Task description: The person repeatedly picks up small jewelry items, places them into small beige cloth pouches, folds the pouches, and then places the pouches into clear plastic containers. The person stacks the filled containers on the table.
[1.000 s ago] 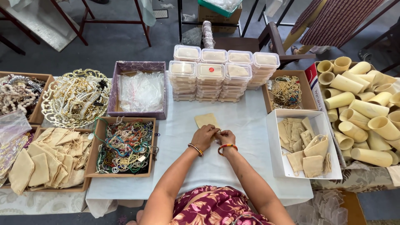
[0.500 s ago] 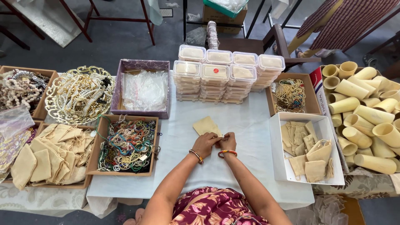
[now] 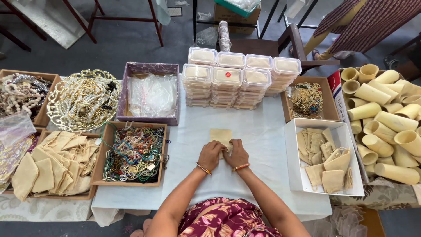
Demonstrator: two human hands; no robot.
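A small beige cloth pouch (image 3: 220, 135) lies flat on the white table cover (image 3: 258, 131) in front of me. My left hand (image 3: 210, 155) and my right hand (image 3: 237, 154) rest side by side on its near edge, fingers curled onto the cloth. Each wrist wears a bangle. What lies under my fingers is hidden.
Stacked clear lidded boxes (image 3: 239, 77) stand beyond the pouch. A white box of beige pouches (image 3: 324, 158) sits right, cream tubes (image 3: 386, 118) further right. A box of coloured beaded strings (image 3: 133, 153), a pouch tray (image 3: 52, 164), a plastic-bag box (image 3: 151, 94) and bead trays (image 3: 83, 98) lie left.
The view has shifted slightly. My hands stay together at the pouch's near edge, now pressed further over it.
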